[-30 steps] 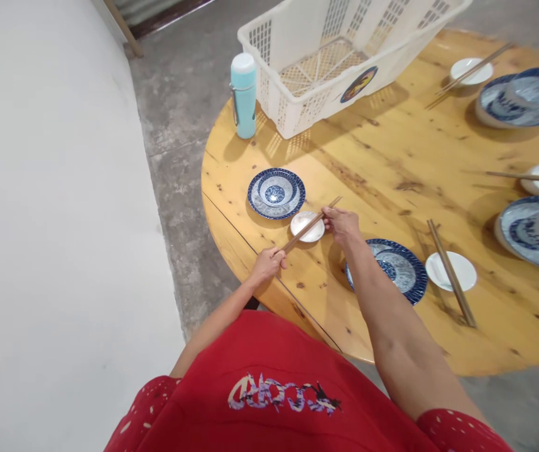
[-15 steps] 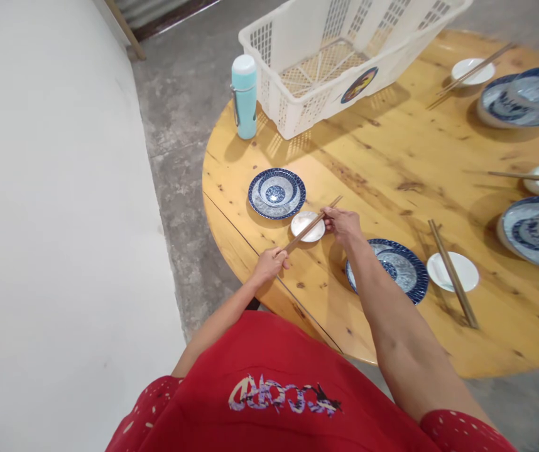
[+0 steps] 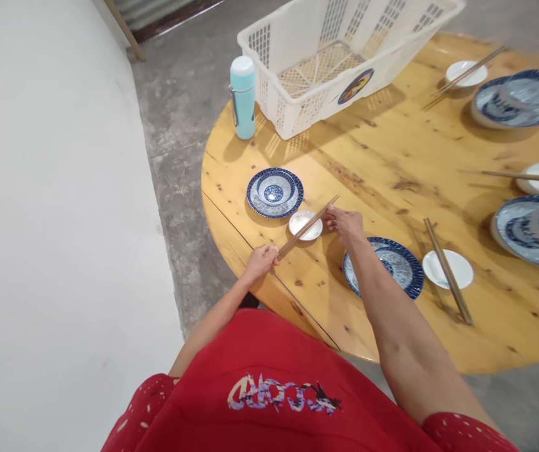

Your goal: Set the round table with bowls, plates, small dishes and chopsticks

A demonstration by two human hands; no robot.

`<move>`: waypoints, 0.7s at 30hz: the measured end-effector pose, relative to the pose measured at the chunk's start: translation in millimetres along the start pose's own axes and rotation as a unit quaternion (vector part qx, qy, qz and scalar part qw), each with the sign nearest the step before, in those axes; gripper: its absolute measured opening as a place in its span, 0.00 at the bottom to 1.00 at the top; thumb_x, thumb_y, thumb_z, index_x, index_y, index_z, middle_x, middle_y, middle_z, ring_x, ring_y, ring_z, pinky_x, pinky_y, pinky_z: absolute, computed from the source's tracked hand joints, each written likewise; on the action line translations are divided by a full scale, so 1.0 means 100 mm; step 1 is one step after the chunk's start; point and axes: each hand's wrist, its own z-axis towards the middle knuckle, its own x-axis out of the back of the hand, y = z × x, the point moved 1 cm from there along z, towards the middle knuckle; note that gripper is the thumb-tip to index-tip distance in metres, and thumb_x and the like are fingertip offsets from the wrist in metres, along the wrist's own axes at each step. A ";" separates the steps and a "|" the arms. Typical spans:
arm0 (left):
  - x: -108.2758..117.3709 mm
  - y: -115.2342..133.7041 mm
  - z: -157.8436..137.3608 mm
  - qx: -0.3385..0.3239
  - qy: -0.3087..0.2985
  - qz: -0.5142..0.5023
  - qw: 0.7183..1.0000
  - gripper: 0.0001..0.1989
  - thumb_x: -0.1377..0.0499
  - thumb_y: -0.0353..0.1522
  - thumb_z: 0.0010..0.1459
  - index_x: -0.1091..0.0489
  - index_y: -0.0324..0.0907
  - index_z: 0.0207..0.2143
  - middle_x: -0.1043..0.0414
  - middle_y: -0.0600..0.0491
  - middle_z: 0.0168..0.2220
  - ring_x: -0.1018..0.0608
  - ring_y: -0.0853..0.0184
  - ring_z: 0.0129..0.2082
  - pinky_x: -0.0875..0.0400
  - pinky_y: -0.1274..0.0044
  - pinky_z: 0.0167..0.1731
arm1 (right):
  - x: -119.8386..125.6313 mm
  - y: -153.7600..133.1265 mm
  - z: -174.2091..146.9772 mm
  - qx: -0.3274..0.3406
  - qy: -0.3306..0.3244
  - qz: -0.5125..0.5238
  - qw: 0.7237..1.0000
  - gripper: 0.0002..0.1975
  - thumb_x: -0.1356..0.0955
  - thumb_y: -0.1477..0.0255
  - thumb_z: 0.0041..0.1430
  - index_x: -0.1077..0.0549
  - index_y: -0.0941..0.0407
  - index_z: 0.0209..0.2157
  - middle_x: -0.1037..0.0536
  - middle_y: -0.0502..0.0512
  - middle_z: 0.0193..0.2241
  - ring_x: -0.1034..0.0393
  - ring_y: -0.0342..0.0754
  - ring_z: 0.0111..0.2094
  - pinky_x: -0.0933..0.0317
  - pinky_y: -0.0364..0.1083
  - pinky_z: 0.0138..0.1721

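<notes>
A pair of wooden chopsticks (image 3: 300, 233) lies slantwise across a small white dish (image 3: 313, 231). At their near end is my left hand (image 3: 262, 260), its fingers closed around the tips of the sticks. My right hand (image 3: 345, 223) is close beside their far end, fingers slightly curled and loosened; whether a fingertip still touches the wood is hard to see. Just beyond the dish sits a blue-and-white plate (image 3: 254, 201) with a small bowl (image 3: 275, 190) on it. Another blue-patterned plate (image 3: 413, 276) is partly hidden under my right forearm.
Behind stands a white plastic basket (image 3: 293, 113) next to a light-blue bottle (image 3: 243, 100). To the right, chopsticks (image 3: 449, 274) cross a white saucer (image 3: 460, 270). Further stacked bowls (image 3: 509, 229) stand on the wooden table (image 3: 373, 169). A white wall (image 3: 62, 220) rises at left.
My left hand has slid slightly left and back along the chopsticks. My right hand has eased a little to the right, its grip loosened. The chopsticks stay on the dish.
</notes>
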 end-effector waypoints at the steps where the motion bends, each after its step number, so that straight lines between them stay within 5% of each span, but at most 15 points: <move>1: 0.07 -0.01 -0.01 -0.001 0.009 -0.002 1.000 0.21 0.48 0.44 0.65 0.36 0.42 0.23 0.31 0.55 0.22 0.36 0.72 0.22 0.42 0.78 0.26 | 0.03 0.00 -0.01 0.004 0.010 0.001 1.000 0.11 0.26 0.73 0.57 0.27 0.59 0.23 0.26 0.52 0.19 0.39 0.37 0.15 0.47 0.35 0.13; 9: 0.49 -0.04 -0.18 -0.004 0.097 0.042 0.994 0.12 0.48 0.36 0.65 0.32 0.42 0.29 0.27 0.56 0.26 0.34 0.70 0.23 0.41 0.78 0.28 | 0.26 0.16 -0.53 0.050 0.044 0.058 0.996 0.06 0.27 0.71 0.49 0.24 0.59 0.27 0.23 0.53 0.24 0.37 0.37 0.18 0.44 0.36 0.16; 15: 0.26 0.16 -0.14 -0.075 0.131 0.218 0.964 0.08 0.44 0.34 0.67 0.25 0.44 0.39 0.23 0.49 0.41 0.25 0.63 0.40 0.36 0.75 0.41 | 0.30 0.50 -1.30 0.060 0.003 0.043 0.997 0.16 0.25 0.62 0.44 0.22 0.59 0.31 0.22 0.53 0.27 0.37 0.38 0.19 0.44 0.38 0.18; 21: -0.08 0.38 0.07 -0.152 0.091 0.349 0.920 0.17 0.40 0.42 0.67 0.25 0.39 0.48 0.26 0.40 0.49 0.26 0.53 0.52 0.35 0.69 0.52 | 0.41 0.80 -1.89 0.032 0.000 0.028 0.999 0.17 0.26 0.58 0.44 0.21 0.57 0.32 0.21 0.53 0.27 0.38 0.39 0.19 0.44 0.40 0.20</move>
